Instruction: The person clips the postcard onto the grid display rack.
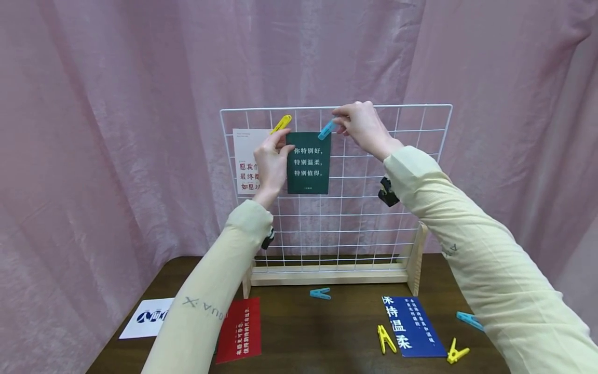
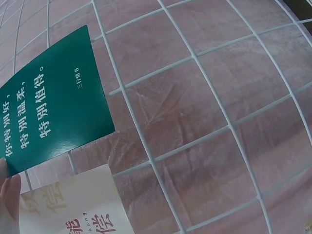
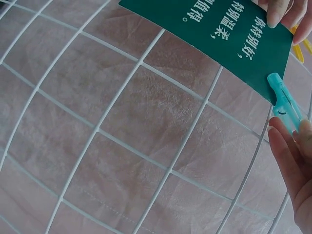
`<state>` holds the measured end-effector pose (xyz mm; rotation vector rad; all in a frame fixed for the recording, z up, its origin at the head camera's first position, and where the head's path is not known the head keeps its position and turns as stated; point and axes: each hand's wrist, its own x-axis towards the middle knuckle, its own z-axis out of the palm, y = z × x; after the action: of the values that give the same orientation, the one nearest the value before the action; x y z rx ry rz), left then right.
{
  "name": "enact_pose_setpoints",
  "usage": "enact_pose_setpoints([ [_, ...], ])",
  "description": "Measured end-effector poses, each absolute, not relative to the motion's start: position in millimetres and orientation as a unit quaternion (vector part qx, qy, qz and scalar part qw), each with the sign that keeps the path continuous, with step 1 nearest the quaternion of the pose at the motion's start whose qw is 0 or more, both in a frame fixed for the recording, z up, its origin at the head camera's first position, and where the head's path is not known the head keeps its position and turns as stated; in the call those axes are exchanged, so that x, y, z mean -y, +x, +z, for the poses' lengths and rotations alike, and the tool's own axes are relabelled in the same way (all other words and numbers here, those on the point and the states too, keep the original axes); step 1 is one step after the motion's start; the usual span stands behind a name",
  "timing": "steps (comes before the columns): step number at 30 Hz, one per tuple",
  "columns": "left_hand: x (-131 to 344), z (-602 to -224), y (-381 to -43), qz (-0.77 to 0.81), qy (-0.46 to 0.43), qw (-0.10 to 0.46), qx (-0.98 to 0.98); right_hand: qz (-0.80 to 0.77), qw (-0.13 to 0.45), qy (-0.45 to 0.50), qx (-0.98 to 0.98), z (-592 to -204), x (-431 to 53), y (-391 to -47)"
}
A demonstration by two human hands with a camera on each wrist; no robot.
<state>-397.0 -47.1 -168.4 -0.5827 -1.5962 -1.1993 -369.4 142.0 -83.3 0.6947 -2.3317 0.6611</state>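
Note:
A dark green card (image 1: pixel 308 166) with white writing lies against a white wire grid (image 1: pixel 364 208). My left hand (image 1: pixel 272 161) pinches the card's left edge near its top corner. With its fingertips my right hand (image 1: pixel 362 127) pinches a blue clothespin (image 3: pixel 285 100), whose tip sits over the card's upper right corner. A white card (image 1: pixel 245 156) with red writing hangs left of the green one, partly hidden by my left hand. At that card's top right is a yellow clothespin (image 1: pixel 282 123). In the left wrist view only fingertips show at the green card (image 2: pixel 58 102).
The grid stands in a wooden base (image 1: pixel 327 276) on a dark table (image 1: pixel 327 332). On the table lie a red card (image 1: pixel 240 330), a blue card (image 1: pixel 416 327), a white card (image 1: pixel 145 317), two yellow clothespins (image 1: pixel 385 340) and two blue clothespins (image 1: pixel 320 293). Pink curtain (image 1: pixel 187 78) hangs behind.

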Motion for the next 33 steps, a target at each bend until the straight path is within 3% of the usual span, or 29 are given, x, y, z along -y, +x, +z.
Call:
enact_pose_setpoints([
  [33,59,-171,-394,-0.523,-0.258,0.516,0.627,0.311,0.364,0.278,0.833,-92,-152,-364],
])
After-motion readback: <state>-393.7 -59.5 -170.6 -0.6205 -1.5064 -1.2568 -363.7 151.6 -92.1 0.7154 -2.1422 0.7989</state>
